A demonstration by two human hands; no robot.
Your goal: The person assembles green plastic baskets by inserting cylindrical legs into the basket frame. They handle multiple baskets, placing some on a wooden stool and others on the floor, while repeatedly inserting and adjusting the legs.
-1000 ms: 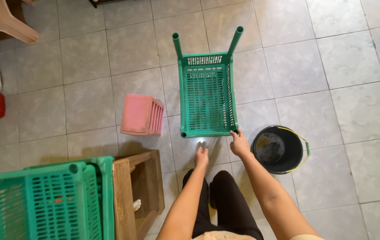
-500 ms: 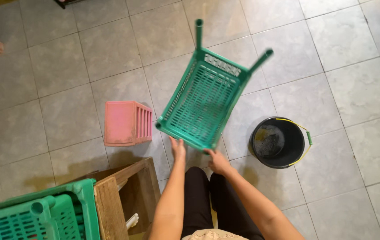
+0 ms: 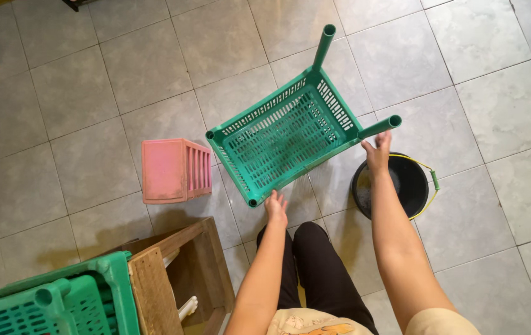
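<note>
A green slatted plastic rack tray (image 3: 284, 139) with tube legs is lifted above the tiled floor, its open side facing me. My left hand (image 3: 275, 206) grips its near corner by the short tube. My right hand (image 3: 378, 151) holds the far right tube leg just below its end. Another tube leg sticks up at the top. My dark trousers show beneath the tray.
A black bucket (image 3: 411, 183) with a yellow handle stands under my right arm. A small pink plastic stool (image 3: 172, 170) lies left of the tray. A wooden crate (image 3: 182, 273) and stacked green trays (image 3: 48, 301) sit at lower left.
The green tray has been lifted and turned clockwise. My right hand moved from its near edge up to the right tube leg; my left hand stays at the near corner.
</note>
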